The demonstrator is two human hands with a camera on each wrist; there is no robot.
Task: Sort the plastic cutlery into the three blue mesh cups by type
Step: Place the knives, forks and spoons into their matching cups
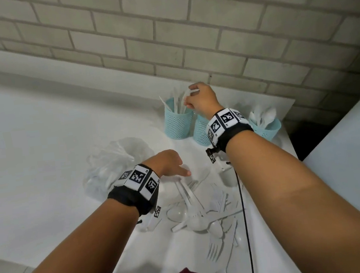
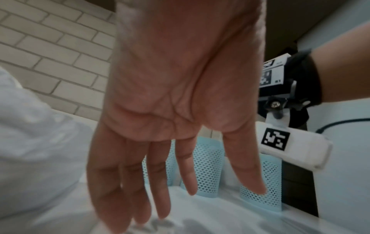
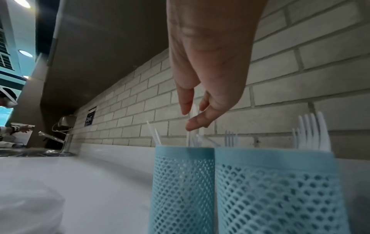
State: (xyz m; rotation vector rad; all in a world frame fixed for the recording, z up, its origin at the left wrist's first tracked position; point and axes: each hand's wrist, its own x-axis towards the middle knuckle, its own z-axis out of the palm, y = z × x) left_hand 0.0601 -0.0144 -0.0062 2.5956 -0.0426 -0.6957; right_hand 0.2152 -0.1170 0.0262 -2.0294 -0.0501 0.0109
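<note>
Nearest, loose white cutlery [image 1: 196, 210] lies on the counter [image 1: 39, 134] just under the left hand [image 1: 168, 162], whose fingers are spread straight and hold nothing. Farther back, the right hand [image 1: 202, 100] pinches a white knife [image 3: 193, 110] directly above the leftmost mesh cup [image 1: 177, 123]; the fork cup [image 3: 276, 190] stands touching it.

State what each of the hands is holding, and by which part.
Right hand pinches a white plastic utensil near its upper end, above the left mesh cup. Left hand holds nothing.

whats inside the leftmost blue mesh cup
White plastic knives stand upright in the leftmost cup; the right hand pinches one more above its rim. Their lower ends are hidden by the mesh wall.
</note>
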